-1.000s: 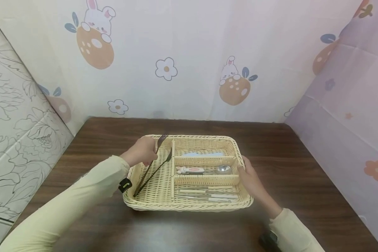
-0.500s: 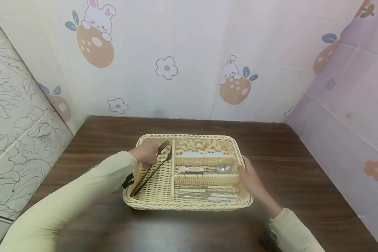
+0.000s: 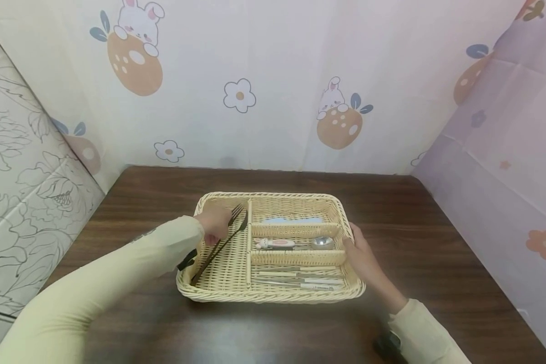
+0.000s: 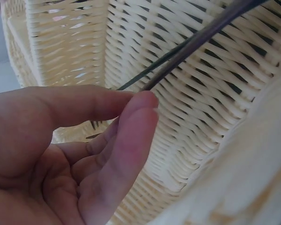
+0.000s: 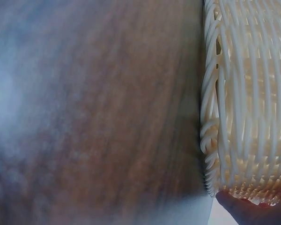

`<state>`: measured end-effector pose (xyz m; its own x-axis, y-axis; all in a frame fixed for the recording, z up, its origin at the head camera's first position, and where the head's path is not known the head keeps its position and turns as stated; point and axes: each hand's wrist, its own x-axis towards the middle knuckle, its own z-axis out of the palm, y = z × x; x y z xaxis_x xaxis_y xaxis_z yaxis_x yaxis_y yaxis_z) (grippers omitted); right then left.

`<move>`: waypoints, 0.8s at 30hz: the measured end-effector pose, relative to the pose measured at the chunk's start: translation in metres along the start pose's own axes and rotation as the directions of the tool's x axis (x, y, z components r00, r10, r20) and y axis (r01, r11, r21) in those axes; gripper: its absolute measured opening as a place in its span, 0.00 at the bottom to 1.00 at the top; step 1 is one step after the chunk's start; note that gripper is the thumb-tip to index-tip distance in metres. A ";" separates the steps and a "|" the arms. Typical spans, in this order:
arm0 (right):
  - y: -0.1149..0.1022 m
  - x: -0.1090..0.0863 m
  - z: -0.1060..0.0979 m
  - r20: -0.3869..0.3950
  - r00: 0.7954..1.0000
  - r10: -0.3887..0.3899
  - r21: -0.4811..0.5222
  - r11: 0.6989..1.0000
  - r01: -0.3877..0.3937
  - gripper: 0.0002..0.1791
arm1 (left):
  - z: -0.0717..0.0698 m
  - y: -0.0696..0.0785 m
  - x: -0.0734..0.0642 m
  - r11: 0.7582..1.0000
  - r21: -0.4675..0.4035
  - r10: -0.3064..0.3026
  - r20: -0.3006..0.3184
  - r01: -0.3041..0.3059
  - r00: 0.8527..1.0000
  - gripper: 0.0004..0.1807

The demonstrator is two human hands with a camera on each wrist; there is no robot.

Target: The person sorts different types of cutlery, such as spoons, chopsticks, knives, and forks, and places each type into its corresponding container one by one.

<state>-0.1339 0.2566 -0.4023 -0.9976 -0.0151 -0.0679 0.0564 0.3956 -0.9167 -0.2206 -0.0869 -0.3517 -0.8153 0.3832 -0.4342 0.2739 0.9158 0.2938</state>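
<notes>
A cream woven cutlery basket (image 3: 296,299) sits on the dark wooden table. My left hand (image 3: 213,222) reaches into its long left compartment and pinches a dark fork (image 3: 236,212) by the handle between thumb and fingertips. In the left wrist view, the handle of the fork (image 4: 196,44) slants up from the pinch, and tines show behind the hand. Beside it lies a second dark, long-handled utensil (image 3: 243,225), its head near the divider. My right hand (image 3: 363,257) grips the basket's right side, thumb at the rim; its other fingers are mostly hidden.
In the basket's middle right compartment lie a metal spoon (image 3: 322,243) and a pink-and-white handle (image 3: 276,243). Several thin metal utensils with pale handles (image 3: 320,281) fill the front one. A pale blue piece (image 3: 292,220) lies in the rear one. Patterned curtains (image 3: 273,126) stand behind the table.
My left hand has moved slightly right and lower within the left compartment, carrying the fork's head down with it toward the second utensil. The right hand keeps its hold on the basket.
</notes>
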 end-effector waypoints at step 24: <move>0.001 -0.001 0.000 0.004 1.000 0.025 0.017 1.000 -0.025 0.29 | 0.004 0.000 0.010 0.989 -0.089 -0.106 0.096 0.114 0.990 0.03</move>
<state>-0.1326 0.2570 -0.4033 -0.9957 -0.0085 -0.0920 0.0818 0.3805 -0.9212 -0.2266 -0.0825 -0.3592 -0.7870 0.2941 -0.5423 0.1324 0.9391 0.3171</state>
